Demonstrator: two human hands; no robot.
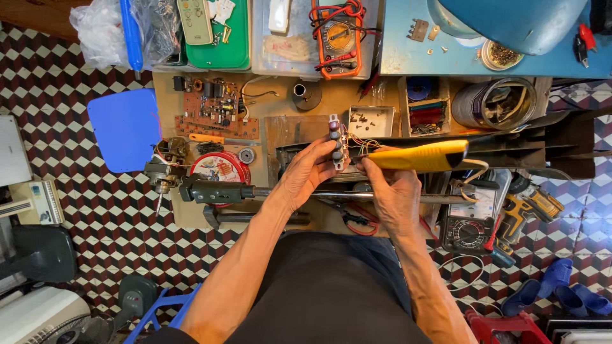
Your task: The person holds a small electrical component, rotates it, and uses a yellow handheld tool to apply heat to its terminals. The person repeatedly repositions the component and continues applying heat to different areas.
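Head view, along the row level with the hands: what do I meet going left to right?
Blue plastic panel → red round tin → left hand → push-button switch block → right hand → yellow-handled tool → yellow cordless drill.

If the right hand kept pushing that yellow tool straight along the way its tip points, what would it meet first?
Probably the switch block in the left hand: the yellow tool in the right hand points left at its wires, though depth is unclear.

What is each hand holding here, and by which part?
Left hand grips the push-button switch block by its side; right hand holds the yellow-handled tool near its front end.
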